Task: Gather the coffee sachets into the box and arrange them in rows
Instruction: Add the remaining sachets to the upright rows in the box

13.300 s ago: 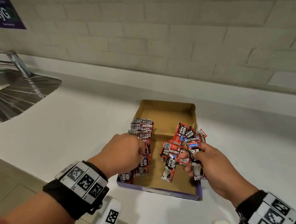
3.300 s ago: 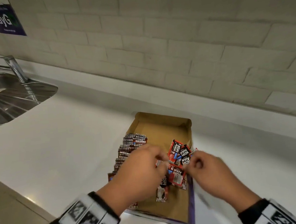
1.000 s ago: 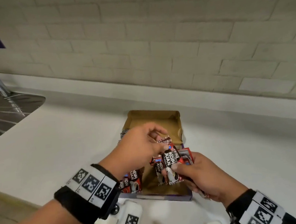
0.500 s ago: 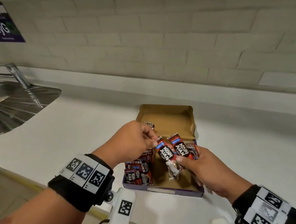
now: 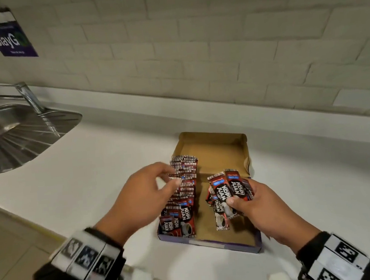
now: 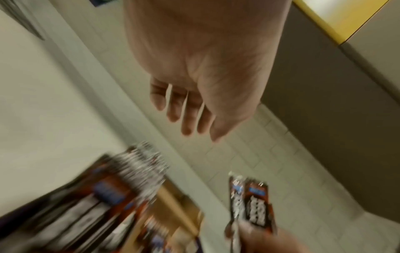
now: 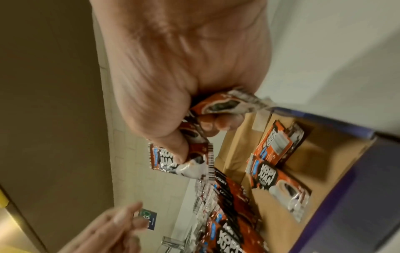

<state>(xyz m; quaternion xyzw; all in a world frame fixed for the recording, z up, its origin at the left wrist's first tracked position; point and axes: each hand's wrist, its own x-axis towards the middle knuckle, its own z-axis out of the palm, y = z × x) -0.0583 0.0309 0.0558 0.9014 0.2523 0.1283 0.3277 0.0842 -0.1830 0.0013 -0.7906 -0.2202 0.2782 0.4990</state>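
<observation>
Sachets mostly boxed already. Box (image 5: 211, 137) sits on counter (image 5: 93, 182), one overlapping row (image 5: 185, 185) running along its 9 o'clock side. My right hand (image 5: 253, 201) clamps small fan of sachets (image 5: 228, 188) over 3 o'clock side, couple more loose (image 5: 221, 221) underneath. Left hand (image 5: 146, 195) empty, fingers relaxed, hovering right at row's edge. Risk as I see it: left fingers nudge that leaning row and it domino-slides. Also fan in right hand looks skewed, could slip out and land crooked.
</observation>
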